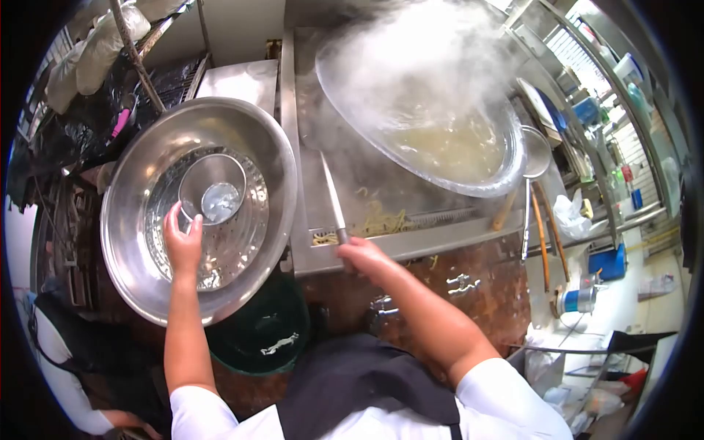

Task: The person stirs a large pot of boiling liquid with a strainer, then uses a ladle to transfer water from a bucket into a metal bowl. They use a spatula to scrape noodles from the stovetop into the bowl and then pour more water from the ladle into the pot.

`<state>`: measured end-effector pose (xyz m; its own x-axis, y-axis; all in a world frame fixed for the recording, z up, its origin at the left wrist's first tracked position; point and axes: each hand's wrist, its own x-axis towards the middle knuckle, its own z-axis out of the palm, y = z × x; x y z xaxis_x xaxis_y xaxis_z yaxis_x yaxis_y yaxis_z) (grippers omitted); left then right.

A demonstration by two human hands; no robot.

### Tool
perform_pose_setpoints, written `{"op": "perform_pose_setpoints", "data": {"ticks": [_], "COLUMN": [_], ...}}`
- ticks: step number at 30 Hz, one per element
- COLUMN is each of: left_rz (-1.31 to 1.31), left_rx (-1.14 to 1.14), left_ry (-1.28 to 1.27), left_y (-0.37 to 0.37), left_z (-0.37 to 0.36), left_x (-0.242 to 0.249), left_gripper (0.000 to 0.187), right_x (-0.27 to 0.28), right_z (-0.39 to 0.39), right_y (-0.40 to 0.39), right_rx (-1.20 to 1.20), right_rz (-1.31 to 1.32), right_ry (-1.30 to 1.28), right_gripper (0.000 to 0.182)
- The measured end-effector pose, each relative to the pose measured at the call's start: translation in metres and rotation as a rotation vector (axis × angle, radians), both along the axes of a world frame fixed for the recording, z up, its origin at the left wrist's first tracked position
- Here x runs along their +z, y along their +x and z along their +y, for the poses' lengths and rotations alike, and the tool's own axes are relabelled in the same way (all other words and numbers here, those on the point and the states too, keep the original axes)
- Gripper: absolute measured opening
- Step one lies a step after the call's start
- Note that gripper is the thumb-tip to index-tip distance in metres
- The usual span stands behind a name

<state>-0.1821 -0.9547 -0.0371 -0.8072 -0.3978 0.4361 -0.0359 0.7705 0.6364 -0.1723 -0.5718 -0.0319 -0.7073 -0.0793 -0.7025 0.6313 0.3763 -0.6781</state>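
Observation:
A wide steel basin (271, 147) stands on the left, with a little water in its bottom. Inside it is a metal mug (192, 174) holding some cloudy liquid. The curled fingers of my left hand (183, 242) grip the mug at its near side. My right hand (361, 258) is closed around the grip of a long-handled metal utensil (333, 192). It points away across the steel stove top (323, 103), and its far end is faint in the steam. Beyond lies a large steaming pan (440, 180) of bubbling yellowish liquid.
Yellow noodle-like strands (385, 222) lie along the stove's front edge. A strainer (535, 152) and wooden-handled tools (543, 235) lean at the right. A dark green tub (257, 330) sits below the basin. Another person (66, 345) stands at lower left; the brown floor (469, 304) looks wet.

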Motion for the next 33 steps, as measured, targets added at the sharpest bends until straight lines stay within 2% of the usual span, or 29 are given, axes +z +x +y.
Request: {"op": "perform_pose_setpoints", "data": {"ticks": [1,2,3,4,5,7,9,11,12,13,14,15,17,19,22,26,28,29,32,33], "left_rz": [0.031,0.066,-0.02,-0.009,-0.081,-0.216,-0.361,-0.465,-0.471,-0.467,-0.498,-0.527,-0.614,-0.765,-0.8,-0.903,-0.967,-0.969,-1.061,-1.111], "left_rx": [-0.08,-0.161,-0.249,-0.372,-0.437,-0.546,-0.666,-0.755,-0.793,-0.795,-0.81,-0.82,-0.815,-0.792,-0.843,-0.83,-0.784,-0.781,-0.668,-0.653], "left_ry": [0.154,0.308,0.372,0.593,0.545,0.48,0.369,0.2,0.089,0.091,-0.052,-0.196,-0.242,-0.473,-0.605,-0.623,-0.668,-0.666,-0.715,-0.725], "left_y": [0.011,0.021,0.033,0.04,0.049,0.063,0.067,0.064,0.06,0.054,0.047,0.04,0.02,-0.002,-0.03,-0.049,-0.056,-0.059,-0.068,-0.071], "left_z": [0.018,0.035,0.05,0.068,0.083,0.115,0.135,0.148,0.152,0.156,0.161,0.166,0.181,0.197,0.216,0.24,0.253,0.259,0.273,0.277], "left_x": [0.014,0.027,0.036,0.029,0.028,0.036,0.042,0.04,0.033,0.027,0.024,0.023,0.037,0.031,0.011,0.004,-0.002,-0.007,-0.029,-0.036], "left_gripper": [0.042,0.038,0.036,0.034,0.032,0.031,0.033,0.037,0.04,0.04,0.04,0.041,0.034,0.025,0.02,0.021,0.025,0.025,0.029,0.029], "right_x": [0.015,0.026,0.036,0.052,0.069,0.095,0.104,0.172,0.193,0.207,0.213,0.214,0.214,0.219,0.246,0.29,0.304,0.309,0.319,0.321], "right_z": [0.013,0.028,0.043,0.057,0.07,0.098,0.136,0.12,0.115,0.113,0.111,0.111,0.111,0.099,0.084,0.105,0.125,0.135,0.172,0.186], "right_y": [0.004,0.008,0.013,0.019,0.024,0.033,0.042,0.054,0.056,0.056,0.056,0.054,0.052,0.058,0.083,0.098,0.1,0.1,0.097,0.093], "right_rx": [-0.042,-0.099,-0.161,-0.114,-0.067,0.06,0.242,0.454,0.521,0.586,0.647,0.646,0.847,0.888,0.979,0.99,0.814,0.818,0.541,0.487], "right_rz": [-0.086,-0.066,-0.044,-0.017,0.014,0.079,0.451,0.723,0.681,0.636,0.674,0.676,0.825,0.866,0.735,0.634,0.531,0.534,0.442,0.455], "right_ry": [-0.075,-0.17,-0.266,-0.188,-0.11,0.224,0.562,1.049,1.152,1.253,1.367,1.373,1.574,1.609,1.599,1.595,1.433,1.431,1.238,1.207], "right_gripper": [0.028,0.025,0.022,0.022,0.021,0.031,0.044,0.05,0.047,0.044,0.042,0.042,0.041,0.04,0.037,0.038,0.04,0.04,0.044,0.041]}}
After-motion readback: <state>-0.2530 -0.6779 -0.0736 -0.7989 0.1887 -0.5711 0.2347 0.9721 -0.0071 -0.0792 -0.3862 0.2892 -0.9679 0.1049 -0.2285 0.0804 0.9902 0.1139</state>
